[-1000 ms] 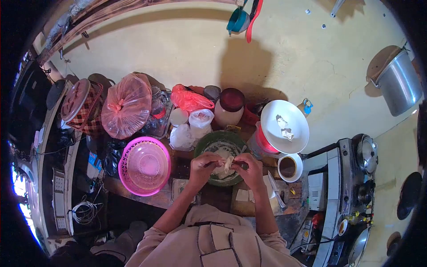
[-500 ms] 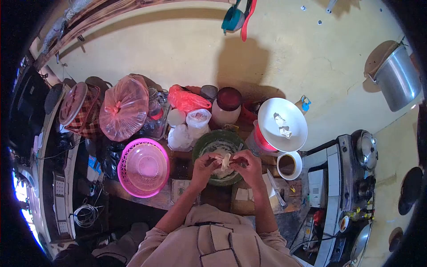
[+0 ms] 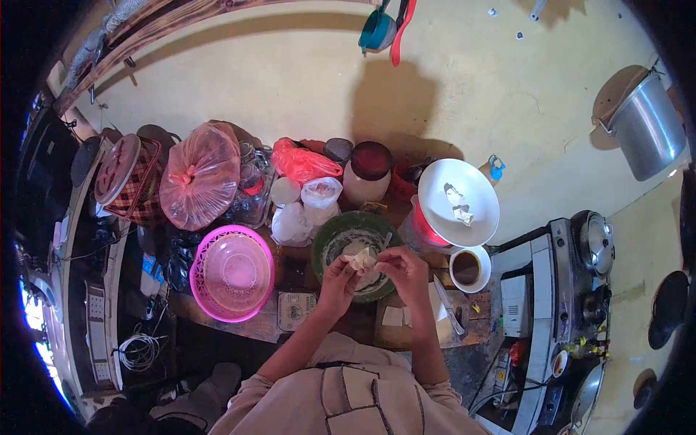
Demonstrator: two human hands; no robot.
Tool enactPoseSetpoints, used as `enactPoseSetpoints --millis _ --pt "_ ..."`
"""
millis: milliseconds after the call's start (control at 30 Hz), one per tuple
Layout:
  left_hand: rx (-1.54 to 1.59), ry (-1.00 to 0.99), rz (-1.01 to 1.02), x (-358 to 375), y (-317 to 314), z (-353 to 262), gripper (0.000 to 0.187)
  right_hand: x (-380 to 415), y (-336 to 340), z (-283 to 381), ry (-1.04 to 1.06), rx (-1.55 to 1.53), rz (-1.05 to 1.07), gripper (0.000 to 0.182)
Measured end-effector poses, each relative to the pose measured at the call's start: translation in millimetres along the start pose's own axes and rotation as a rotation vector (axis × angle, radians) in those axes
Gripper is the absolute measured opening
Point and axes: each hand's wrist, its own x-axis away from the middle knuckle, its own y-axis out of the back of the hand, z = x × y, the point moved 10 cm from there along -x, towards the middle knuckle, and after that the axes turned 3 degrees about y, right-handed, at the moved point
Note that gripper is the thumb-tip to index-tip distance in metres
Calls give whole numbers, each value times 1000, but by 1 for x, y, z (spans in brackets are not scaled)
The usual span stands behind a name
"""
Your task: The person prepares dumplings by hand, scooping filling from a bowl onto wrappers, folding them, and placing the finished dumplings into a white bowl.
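Above a green bowl point(image 3: 324, 233) with pale floury stuff inside, my left hand point(image 3: 338, 281) holds a small cream-coloured folded piece point(image 3: 361, 259) that looks like a dough wrapper. My right hand point(image 3: 403, 268) is just right of that piece, its fingers pinched together; what they hold, if anything, is too small to make out. Flat pale squares point(image 3: 394, 316) lie on a board below my right hand, beside a knife point(image 3: 454, 319). Folded pale pieces point(image 3: 462, 215) rest in a white bowl point(image 3: 431, 194) at the upper right.
A cup of brown liquid point(image 3: 466, 268) stands right of the green bowl. To the left are a pink basket point(image 3: 199, 254) and a small printed box point(image 3: 296, 310). Behind are white bags point(image 3: 292, 223), a red-lidded jar point(image 3: 365, 186) and a tied plastic bag point(image 3: 203, 174). A stove point(image 3: 564, 283) is at far right.
My left hand has turned slightly, and the folded piece now sits more crumpled on its fingertips. My right hand has shifted a little right, away from the piece.
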Motion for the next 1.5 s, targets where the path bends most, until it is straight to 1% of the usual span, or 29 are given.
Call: enactPoseSetpoints --millis 67,167,267,367,467,533,667,767,867,967,1067,1167,1267,1367,1467,1500 --pt "-58 -4 -23 1 0 -2 14 3 -5 -2 -74 0 0 17" --pt "-240 -41 -5 6 -4 -11 13 10 -8 -19 -155 -65 -27 16" --pt "-531 -161 0 6 -4 -23 11 10 -6 -20 -126 -30 -14 16" --pt "-624 -149 6 10 -15 -35 9 7 -6 -12 -123 81 63 16" --pt "-663 -129 0 9 -15 -37 9 4 -5 4 -88 107 84 15" --pt "-653 -130 -9 9 -15 -37 10 2 -5 5 -93 64 89 16" --pt "-706 -161 -31 9 -19 -37 10 2 -3 1 -150 -28 80 18" --pt "-549 -186 -69 11 -15 -34 11 3 -2 1 -176 -29 98 18" --pt "-643 -223 -63 10 -13 -28 11 6 -2 -3 -195 -107 98 18" --pt "-572 -187 -39 13 -19 -24 11 7 2 -16 -196 -99 89 18" --pt "-489 -166 -12 11 -16 -20 11 9 3 -13 -203 -96 133 16" --pt "-618 -185 -5 12 -23 -25 13 10 4 -6 -176 -67 135 15" --pt "-844 -259 32 13 -33 -32 14 9 9 2 -158 -13 135 17" --pt "-958 -298 111 15 -51 -41 14 9 11 7 -114 -77 116 16" --pt "-842 -240 130 10 -50 -39 15 10 14 15 -88 -155 43 18" --pt "-885 -287 142 11 -54 -42 16 12 15 16 -88 -123 36 19"
